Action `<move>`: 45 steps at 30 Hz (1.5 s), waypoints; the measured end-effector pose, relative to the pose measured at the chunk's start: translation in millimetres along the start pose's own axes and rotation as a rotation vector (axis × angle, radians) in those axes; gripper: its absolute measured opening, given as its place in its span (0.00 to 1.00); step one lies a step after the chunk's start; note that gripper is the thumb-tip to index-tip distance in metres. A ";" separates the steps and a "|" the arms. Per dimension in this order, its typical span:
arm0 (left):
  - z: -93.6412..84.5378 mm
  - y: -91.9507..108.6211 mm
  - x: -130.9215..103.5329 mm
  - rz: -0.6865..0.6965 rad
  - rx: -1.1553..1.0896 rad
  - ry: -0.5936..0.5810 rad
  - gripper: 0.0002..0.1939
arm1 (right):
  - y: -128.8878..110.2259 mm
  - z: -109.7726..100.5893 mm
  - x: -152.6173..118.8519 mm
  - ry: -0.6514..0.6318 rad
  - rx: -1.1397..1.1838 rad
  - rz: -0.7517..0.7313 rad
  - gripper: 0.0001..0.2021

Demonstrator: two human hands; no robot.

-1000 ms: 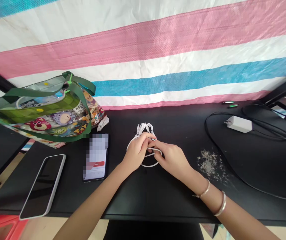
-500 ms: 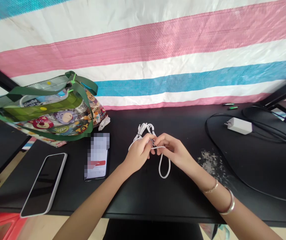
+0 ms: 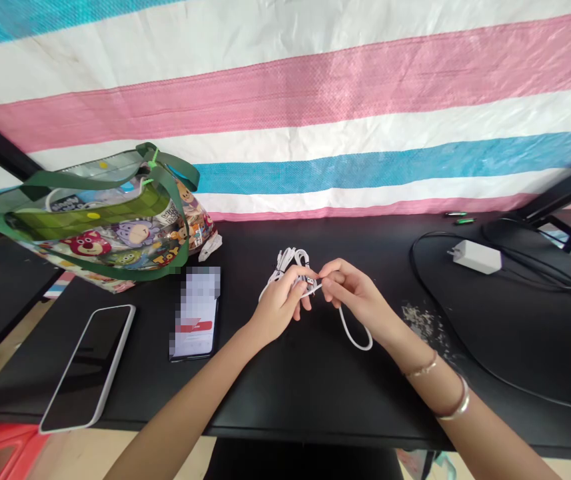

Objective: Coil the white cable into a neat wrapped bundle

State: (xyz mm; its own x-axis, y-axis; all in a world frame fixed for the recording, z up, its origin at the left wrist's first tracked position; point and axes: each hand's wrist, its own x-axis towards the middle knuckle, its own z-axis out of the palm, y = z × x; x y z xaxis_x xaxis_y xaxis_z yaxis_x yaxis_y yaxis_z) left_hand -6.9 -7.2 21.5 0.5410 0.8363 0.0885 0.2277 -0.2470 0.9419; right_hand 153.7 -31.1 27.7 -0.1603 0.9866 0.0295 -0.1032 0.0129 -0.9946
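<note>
Between my hands runs a white charging cable (image 3: 356, 339), its loop hanging down below my right hand. My left hand (image 3: 281, 297) is closed on the cable, thumb against the fingers. A pinch of my right hand's (image 3: 352, 290) fingertips grips the same cable just to the right. Right behind my left hand lies a bundle of white cables (image 3: 285, 259), bound with dark ties and partly hidden by my fingers. A metal plug end shows near my left fingertips.
On the left are a phone with a lit screen (image 3: 195, 313), a white-edged phone (image 3: 88, 370) and a cartoon-print bag (image 3: 115, 227). At right, a white charger (image 3: 477, 257) sits among black cables (image 3: 412, 260), near pale debris (image 3: 422, 323) on the black table (image 3: 285, 393).
My right hand has moved slightly right, away from my left hand, and the cable's hanging loop has swung right with it. My left hand has stayed almost in place.
</note>
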 end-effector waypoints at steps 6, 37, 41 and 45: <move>1.4 0.0 -0.8 -0.033 -0.124 -0.042 0.15 | 4.3 2.6 -0.6 -0.031 -0.073 -0.065 0.19; -7.9 10.1 2.3 -0.151 -0.528 -0.009 0.14 | -11.7 -8.0 0.1 -0.119 -0.110 -0.035 0.20; -7.8 9.4 1.6 -0.122 -0.490 -0.063 0.14 | -7.9 -7.8 1.5 -0.100 -0.117 -0.018 0.20; -3.7 7.4 0.1 -0.127 -0.462 -0.149 0.16 | 0.1 -4.7 2.1 -0.129 -0.121 0.010 0.21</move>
State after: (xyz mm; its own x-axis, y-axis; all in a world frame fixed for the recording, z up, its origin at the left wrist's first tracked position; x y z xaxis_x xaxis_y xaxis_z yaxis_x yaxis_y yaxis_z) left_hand -8.1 -7.1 29.6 0.6496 0.7585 -0.0517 -0.0646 0.1228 0.9903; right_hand 158.0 -28.3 27.3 -0.2858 0.9580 0.0242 0.0164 0.0302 -0.9994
